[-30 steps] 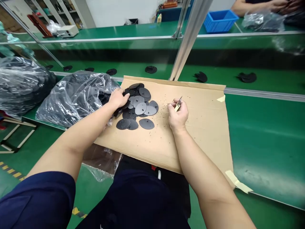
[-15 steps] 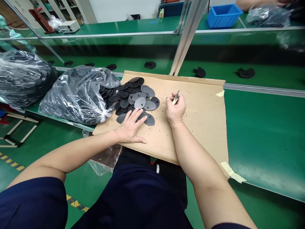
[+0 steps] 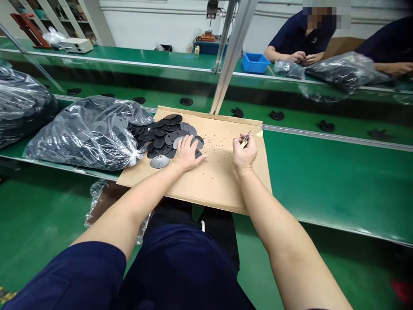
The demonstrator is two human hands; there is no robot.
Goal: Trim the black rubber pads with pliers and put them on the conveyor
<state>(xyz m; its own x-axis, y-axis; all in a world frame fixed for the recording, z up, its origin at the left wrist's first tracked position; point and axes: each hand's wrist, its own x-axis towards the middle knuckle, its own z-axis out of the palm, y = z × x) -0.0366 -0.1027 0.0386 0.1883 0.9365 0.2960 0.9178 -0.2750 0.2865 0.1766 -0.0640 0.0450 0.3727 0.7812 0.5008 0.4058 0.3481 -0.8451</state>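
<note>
Above the brown cardboard sheet, it's the left hand, grip wide, over thin black oval plates; the right hand clasps a small pointed pale-handled tool.

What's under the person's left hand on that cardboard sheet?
The left hand is over the edge of a pile of dark oval pieces; some show around it, with the cardboard sheet beneath. Whatever its palm covers is hidden.

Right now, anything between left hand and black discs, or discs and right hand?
Nothing visible blocks the left hand: it lies over some black discs. Between them and the right hand, only small dark specks lie on the cardboard.
</note>
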